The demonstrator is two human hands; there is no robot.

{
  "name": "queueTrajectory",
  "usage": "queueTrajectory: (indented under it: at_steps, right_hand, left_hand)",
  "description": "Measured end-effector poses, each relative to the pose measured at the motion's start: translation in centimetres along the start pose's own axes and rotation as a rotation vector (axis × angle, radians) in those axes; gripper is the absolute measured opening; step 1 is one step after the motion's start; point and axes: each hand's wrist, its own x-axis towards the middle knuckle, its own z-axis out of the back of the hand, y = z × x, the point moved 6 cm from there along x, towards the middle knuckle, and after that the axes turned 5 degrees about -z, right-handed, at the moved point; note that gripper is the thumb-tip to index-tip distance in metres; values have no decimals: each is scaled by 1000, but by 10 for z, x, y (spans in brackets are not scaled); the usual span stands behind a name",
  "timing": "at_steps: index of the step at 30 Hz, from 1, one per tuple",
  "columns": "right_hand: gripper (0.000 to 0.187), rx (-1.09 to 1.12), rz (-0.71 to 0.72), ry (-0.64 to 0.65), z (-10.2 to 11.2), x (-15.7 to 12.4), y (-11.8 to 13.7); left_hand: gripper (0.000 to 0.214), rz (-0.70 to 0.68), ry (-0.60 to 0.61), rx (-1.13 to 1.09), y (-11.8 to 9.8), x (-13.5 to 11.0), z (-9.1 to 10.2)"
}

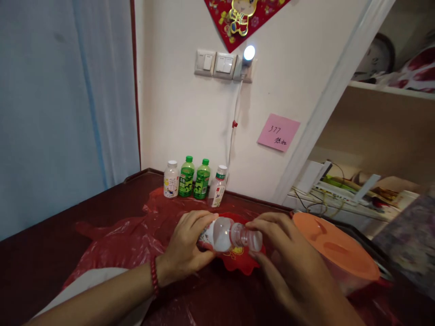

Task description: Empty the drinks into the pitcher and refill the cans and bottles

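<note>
My left hand (190, 240), with a red bead bracelet at the wrist, is wrapped round the body of a clear plastic bottle (222, 235) with a printed label. The bottle lies nearly level, its neck pointing right. At the neck end, my right hand (285, 249) pinches a clear round cap (254, 241) between thumb and fingers. Whether the cap touches the mouth I cannot tell. Below the bottle is a red scalloped dish (243, 265) with a gold pattern, partly hidden by the hands.
Along the wall stand a white-capped bottle (171, 180), two green drink bottles (186, 177) and another clear bottle (217, 188). A crumpled red plastic sheet (115, 246) covers part of the dark table (37, 244). An orange-lidded container (336, 244) stands at right, near shelves (390, 93).
</note>
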Motion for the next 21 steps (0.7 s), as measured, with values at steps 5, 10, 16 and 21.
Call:
queueTrajectory:
  at_steps: [5,10,16,21]
  right_hand:
    - [35,138,-90,57,19,-24,0]
    - [44,284,-184,343,-38,-76,-20]
    - [56,224,-426,578,-106,-130,-67]
    - [36,7,-273,445,-128,-150,-73]
  left_hand:
    - [60,225,-51,-200,14,9,3]
    - [73,562,-108,-448,37,18,8]
    - [79,672,-120,-586,42,43,10]
    - [75,651,-91,-588,32,64,-5]
